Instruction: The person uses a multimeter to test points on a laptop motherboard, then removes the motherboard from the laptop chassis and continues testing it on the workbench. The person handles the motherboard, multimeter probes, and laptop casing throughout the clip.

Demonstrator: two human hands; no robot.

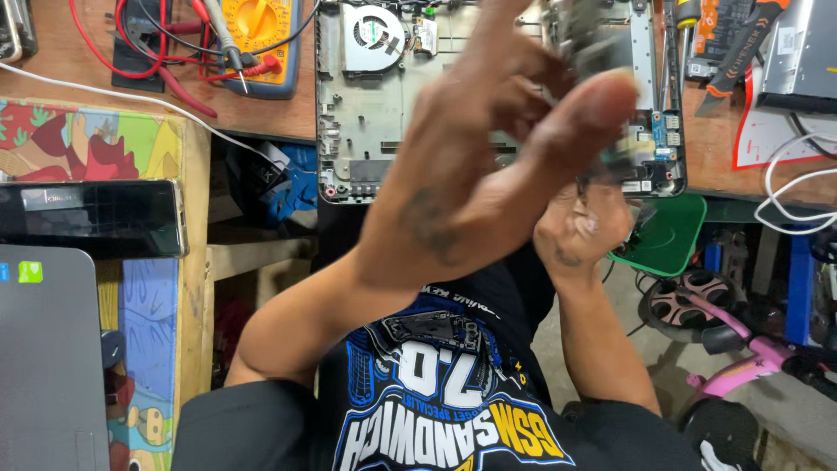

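Wooden workbench (261, 118) across top, opened laptop base (366, 113) with round fan (373, 37) lying on it. Left hand (488, 166) raised close to camera, blurred, fingers closed around small circuit board (586, 35) held above laptop base. Right hand (582, 231) lower, curled beneath board; what it grips, cannot tell. Yellow multimeter (260, 35) with red leads far left; green tray (670, 235) just beside right hand.

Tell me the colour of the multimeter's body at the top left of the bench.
Yellow-orange, with a dark blue surround: the multimeter in the head view.
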